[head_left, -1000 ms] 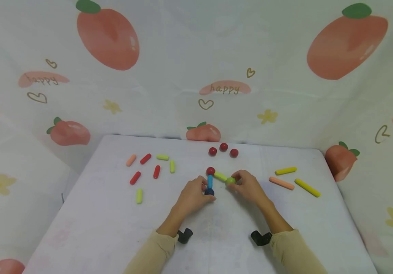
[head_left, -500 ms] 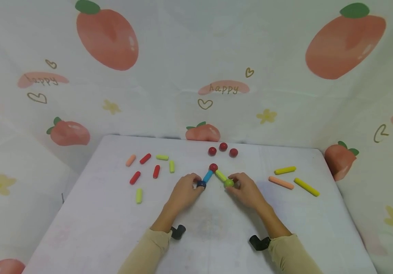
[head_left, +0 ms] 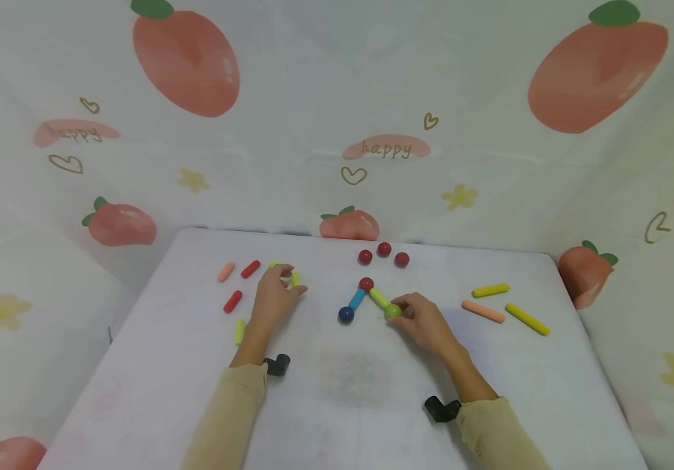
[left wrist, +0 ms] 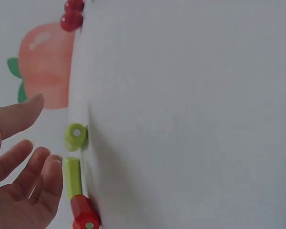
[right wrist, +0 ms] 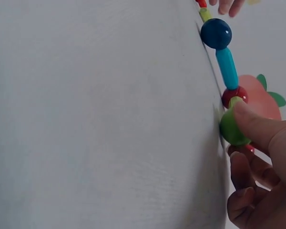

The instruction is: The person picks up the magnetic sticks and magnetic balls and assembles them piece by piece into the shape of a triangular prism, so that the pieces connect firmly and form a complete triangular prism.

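Observation:
My left hand (head_left: 274,299) reaches over the short sticks at the left, fingers loosely parted and nothing between them. Close by its fingertips lie two light green sticks (head_left: 296,279); the hand covers a red stick. In the left wrist view, a light green stick (left wrist: 73,176) and a red stick (left wrist: 85,210) sit just past the fingers. My right hand (head_left: 425,321) pinches a green ball (head_left: 392,311) between thumb and fingers. A light green stick (head_left: 379,298) joins that ball to a red ball (head_left: 366,284). From the red ball, a blue stick (head_left: 357,299) runs to a dark blue ball (head_left: 345,315).
Three red balls (head_left: 384,249) lie near the table's back edge. At the right are two long yellow sticks (head_left: 527,319) and a long orange stick (head_left: 482,311). Farther left lie a short orange stick (head_left: 226,271) and red sticks (head_left: 233,301). A patterned cloth hangs behind.
My left hand swung the dark blue ball and blue stick leftward, let go and moved left to the short sticks. My right hand stays at the green ball.

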`<state>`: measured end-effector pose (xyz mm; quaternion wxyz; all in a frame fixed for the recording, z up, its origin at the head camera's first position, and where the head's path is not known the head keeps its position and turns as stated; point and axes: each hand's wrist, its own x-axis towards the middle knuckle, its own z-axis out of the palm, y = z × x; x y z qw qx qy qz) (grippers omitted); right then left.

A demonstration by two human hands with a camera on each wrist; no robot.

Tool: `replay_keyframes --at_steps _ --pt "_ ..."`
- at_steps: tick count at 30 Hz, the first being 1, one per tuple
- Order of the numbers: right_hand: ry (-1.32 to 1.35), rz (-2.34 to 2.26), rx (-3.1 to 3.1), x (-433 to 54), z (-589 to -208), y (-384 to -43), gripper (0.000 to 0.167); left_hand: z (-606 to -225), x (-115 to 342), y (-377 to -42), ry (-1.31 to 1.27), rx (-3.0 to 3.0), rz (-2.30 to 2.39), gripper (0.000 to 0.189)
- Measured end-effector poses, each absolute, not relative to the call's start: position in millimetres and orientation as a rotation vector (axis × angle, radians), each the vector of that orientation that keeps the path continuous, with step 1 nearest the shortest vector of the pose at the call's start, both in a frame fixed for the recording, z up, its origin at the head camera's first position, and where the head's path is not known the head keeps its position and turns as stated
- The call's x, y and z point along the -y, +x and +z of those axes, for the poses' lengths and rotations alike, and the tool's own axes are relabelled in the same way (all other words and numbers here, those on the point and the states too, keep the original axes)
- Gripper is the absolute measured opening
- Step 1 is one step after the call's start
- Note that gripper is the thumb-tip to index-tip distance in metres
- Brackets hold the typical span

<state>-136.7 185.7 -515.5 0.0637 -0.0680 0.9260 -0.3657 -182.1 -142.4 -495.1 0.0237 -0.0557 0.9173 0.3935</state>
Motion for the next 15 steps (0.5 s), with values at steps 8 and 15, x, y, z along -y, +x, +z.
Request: replay_keyframes --at_steps 8,15 --pt "-0.2 -1.104 -2.761 -184.8 -512.3 -139.1 0.042 -505.4 140.8 -196.9 -0.233 -2.785 1.084 0.06" --pt "-0.159 -1.08 -2.747 -186.2 -512.0 -140.8 0.042 -503.1 134.3 -195.5 -0.186 -2.831 1.015 0.035"
